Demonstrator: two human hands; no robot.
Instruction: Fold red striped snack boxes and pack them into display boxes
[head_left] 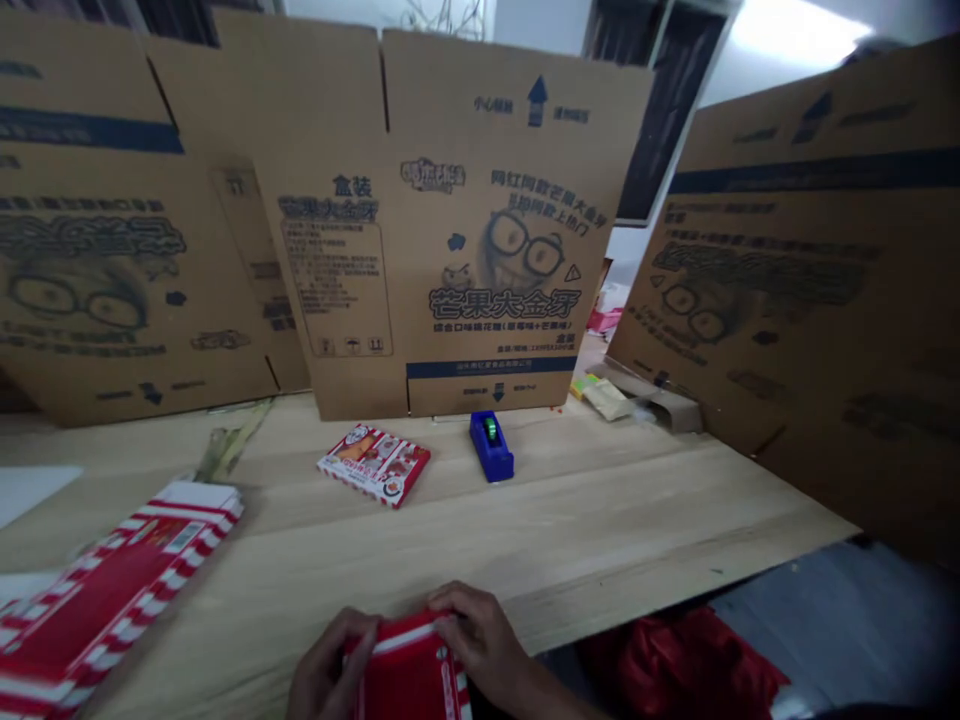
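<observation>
Low in the head view, a red box (409,675) with white trim sits between my two hands at the table's near edge. My left hand (330,665) grips its left side, thumb on the top face. On the upper right corner, my right hand (476,640) is closed with its thumb pressed down and fingers behind. The box's lower part runs out of the picture. Farther back lies a flat red-and-white printed box (375,463). To its right is a blue tape dispenser (491,447) with a green roll.
Flattened red-and-white striped cartons (112,600) are stacked at the left. Large brown cardboard sheets (480,230) stand along the back, and another cardboard panel (787,300) on the right. Scraps and a yellow packet (604,395) lie between them. A red bag (682,665) is below the table's edge.
</observation>
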